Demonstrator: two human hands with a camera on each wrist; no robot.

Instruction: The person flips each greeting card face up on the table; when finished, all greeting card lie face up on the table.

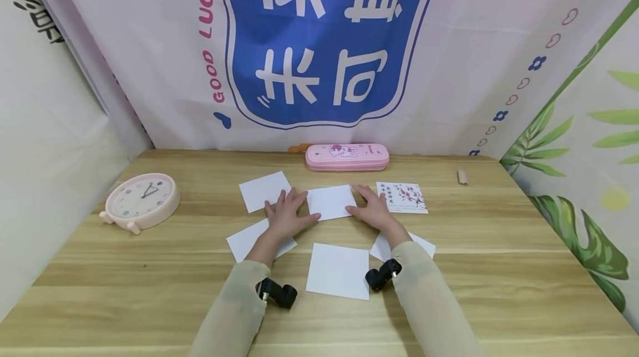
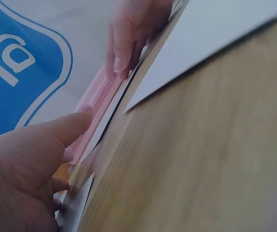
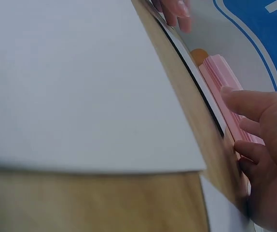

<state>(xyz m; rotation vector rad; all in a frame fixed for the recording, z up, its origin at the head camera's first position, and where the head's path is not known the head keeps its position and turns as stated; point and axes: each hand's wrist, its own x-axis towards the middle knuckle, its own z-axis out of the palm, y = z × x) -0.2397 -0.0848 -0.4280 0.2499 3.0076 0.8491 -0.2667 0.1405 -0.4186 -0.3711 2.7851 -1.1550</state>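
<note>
A blank white card (image 1: 331, 202) lies flat in the middle of the table, between both hands. My left hand (image 1: 285, 217) has its fingers spread, the thumb at the card's lower left corner and the other fingers over the upper left white card (image 1: 263, 190). My right hand (image 1: 374, 210) touches the middle card's right side with its thumb, the forefinger near the upper corner. Beside the right fingers lies a card printed with red blossoms and characters (image 1: 406, 198). Under the left wrist is another white card (image 1: 243, 240); the right forearm partly hides a further one (image 1: 421, 243).
Nearer to me lies one more white card (image 1: 338, 271). A pink pencil case (image 1: 347, 164) stands at the table's back edge, before a printed curtain (image 1: 319, 116). To the left is a pale pink clock (image 1: 145, 197); a small tan block (image 1: 462, 177) sits at the right.
</note>
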